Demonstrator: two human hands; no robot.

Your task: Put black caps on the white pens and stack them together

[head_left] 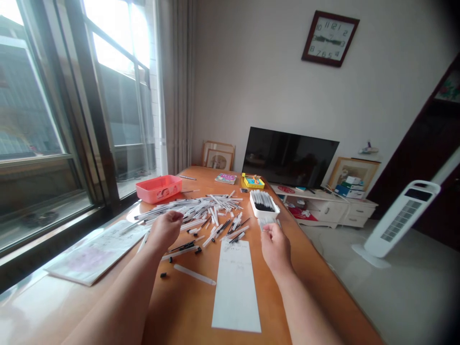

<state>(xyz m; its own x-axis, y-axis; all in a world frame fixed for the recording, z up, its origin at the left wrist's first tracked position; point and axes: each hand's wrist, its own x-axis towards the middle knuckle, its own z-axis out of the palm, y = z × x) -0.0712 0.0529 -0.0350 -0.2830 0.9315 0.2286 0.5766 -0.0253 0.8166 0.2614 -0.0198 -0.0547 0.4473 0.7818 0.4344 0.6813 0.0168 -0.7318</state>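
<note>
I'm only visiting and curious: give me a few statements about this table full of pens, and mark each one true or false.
1. Many pens lie scattered on the wooden table. True.
2. The pink tray stands next to the right hand. False: the pink tray stands on the window side, beyond the left hand.
3. The white tray has pens in it. True.
4. The right hand lies flat on the long white paper. False: it is off to the side of the paper, close to the white tray.
</note>
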